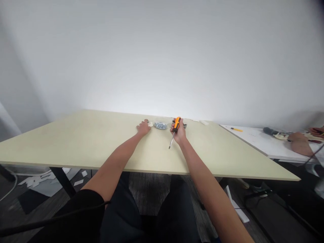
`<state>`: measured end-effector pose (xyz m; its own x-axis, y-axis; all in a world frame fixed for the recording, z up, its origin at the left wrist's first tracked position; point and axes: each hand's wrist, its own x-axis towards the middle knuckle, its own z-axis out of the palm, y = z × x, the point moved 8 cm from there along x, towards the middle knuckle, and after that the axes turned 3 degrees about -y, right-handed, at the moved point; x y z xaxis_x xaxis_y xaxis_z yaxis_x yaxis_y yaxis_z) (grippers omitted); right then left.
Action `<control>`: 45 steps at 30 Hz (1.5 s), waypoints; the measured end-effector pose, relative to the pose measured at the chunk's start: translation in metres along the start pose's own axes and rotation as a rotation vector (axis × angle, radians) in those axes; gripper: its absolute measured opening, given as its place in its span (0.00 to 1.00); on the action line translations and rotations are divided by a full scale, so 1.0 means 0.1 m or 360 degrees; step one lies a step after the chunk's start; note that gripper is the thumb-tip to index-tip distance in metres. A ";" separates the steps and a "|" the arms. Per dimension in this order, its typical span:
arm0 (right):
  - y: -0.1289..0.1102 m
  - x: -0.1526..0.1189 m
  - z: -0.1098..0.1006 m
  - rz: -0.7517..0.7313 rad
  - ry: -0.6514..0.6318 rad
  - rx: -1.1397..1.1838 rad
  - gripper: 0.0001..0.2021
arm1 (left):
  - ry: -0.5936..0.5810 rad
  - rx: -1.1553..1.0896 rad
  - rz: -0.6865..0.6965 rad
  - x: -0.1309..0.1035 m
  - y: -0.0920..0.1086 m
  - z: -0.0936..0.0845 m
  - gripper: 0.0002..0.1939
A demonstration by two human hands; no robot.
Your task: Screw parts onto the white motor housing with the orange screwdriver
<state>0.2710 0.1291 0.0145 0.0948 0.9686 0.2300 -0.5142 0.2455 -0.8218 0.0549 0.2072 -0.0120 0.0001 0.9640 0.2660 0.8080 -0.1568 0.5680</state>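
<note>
My right hand (180,133) is closed around the orange and black handle of a screwdriver (177,125). Its metal shaft slants down toward me, the tip just above or on the table. At the far side of the table, my left hand (143,128) has its fingers curled at a small white piece (150,124), too small to name. Between the two hands lies a clear plastic bag (160,125) full of small silvery screws or similar hardware. A dark item (185,125) shows partly behind my right hand; its kind is hidden.
The pale yellow table (76,145) backs against a wall. A white strip (204,122) lies near its back edge. On the white table (255,141) at right are a yellow-handled tool (236,129) and another person's hands (300,141) at work. Paper scraps (37,179) litter the floor.
</note>
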 end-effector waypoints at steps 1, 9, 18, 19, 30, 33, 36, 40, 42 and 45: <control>0.04 -0.03 0.01 0.0052 -0.0023 0.0058 0.27 | -0.0004 0.0001 0.0011 -0.04 0.00 0.00 0.29; -0.03 -0.19 0.01 0.0172 -0.0052 0.0431 0.13 | -0.0430 -0.0070 0.0448 -0.99 0.17 -0.01 0.33; -0.06 -0.22 -0.04 -0.0057 0.0044 0.0500 0.18 | -0.0525 -0.0021 0.1142 -1.55 0.62 -0.09 0.32; -0.07 -0.21 -0.04 -0.0078 0.0046 0.0485 0.19 | -0.0531 -0.0022 0.1144 -1.55 0.62 -0.09 0.33; -0.01 -0.21 0.05 -0.0125 -0.0044 0.0272 0.22 | -0.0563 0.0034 0.1203 -1.68 0.71 -0.16 0.37; 0.00 -0.21 0.04 -0.0136 -0.0015 0.0230 0.22 | -0.0609 0.0025 0.1174 -1.70 0.73 -0.16 0.36; -0.05 -0.21 0.00 -0.0172 0.0029 0.0217 0.23 | -0.0636 -0.0001 0.1155 -1.70 0.73 -0.15 0.40; -0.10 -0.21 -0.02 -0.0223 0.0043 0.0216 0.23 | -0.0636 -0.0034 0.1130 -1.69 0.71 -0.13 0.39; -0.11 -0.22 -0.01 -0.0228 0.0038 0.0211 0.23 | -0.0630 -0.0025 0.1130 -1.68 0.71 -0.12 0.39; -0.11 -0.23 0.01 -0.0216 0.0033 0.0182 0.23 | -0.0629 -0.0001 0.1135 -1.69 0.71 -0.12 0.38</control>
<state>0.2739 0.1045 0.0186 0.1870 0.9277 0.3232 -0.5887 0.3692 -0.7191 0.1052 0.0310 -0.0071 0.7223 0.6370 0.2694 0.5348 -0.7614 0.3663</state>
